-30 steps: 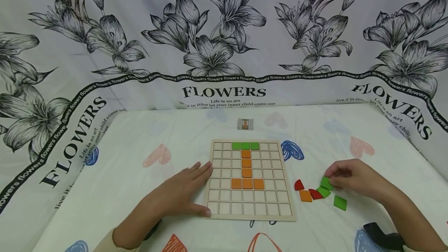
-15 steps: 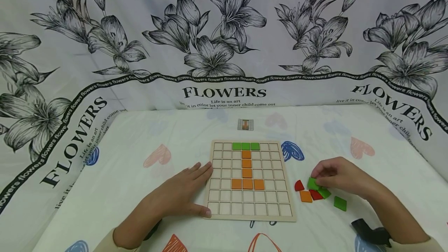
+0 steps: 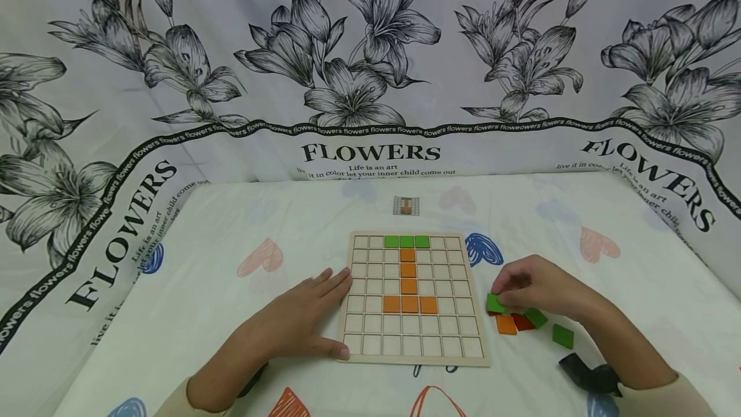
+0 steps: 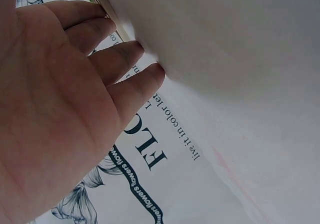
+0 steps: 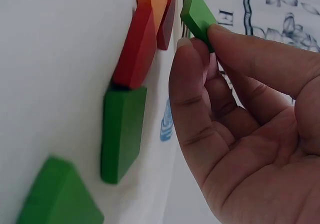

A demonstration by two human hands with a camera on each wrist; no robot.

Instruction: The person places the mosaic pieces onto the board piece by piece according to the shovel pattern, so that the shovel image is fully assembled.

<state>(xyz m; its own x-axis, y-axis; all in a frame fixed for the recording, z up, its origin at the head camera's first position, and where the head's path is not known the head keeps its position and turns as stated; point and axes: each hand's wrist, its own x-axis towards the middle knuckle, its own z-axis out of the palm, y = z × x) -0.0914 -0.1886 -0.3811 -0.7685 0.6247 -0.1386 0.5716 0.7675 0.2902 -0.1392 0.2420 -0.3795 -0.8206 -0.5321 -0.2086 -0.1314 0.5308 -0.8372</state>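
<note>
I get an evenly, softly lit head view. At left wrist, diffuse shadow greys the white cloth (image 4: pixel 240 84) near the bare left hand (image 4: pixel 65 99); at right wrist, the closest flat green tile (image 5: pixel 60 199) blurs.

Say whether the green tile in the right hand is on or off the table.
Off: in the right wrist view, the right hand pinches the green tile clear of the table.

Wht cloth (image 3: pixel 191 230) w/ printed hearts (image 3: pixel 599 244), pink & blue. On it: wood grid board (image 3: pixel 413 361), approx. ctr; card (image 3: pixel 406 206) behind, apart. R of board: orange tile (image 3: pixel 506 325), red tile (image 3: pixel 524 323) & grn tile (image 3: pixel 537 318) bunched; 2nd red tile (image 5: pixel 167 22) by orange, mostly hidden in head view; 2nd grn tile (image 3: pixel 563 336) apart.
</note>
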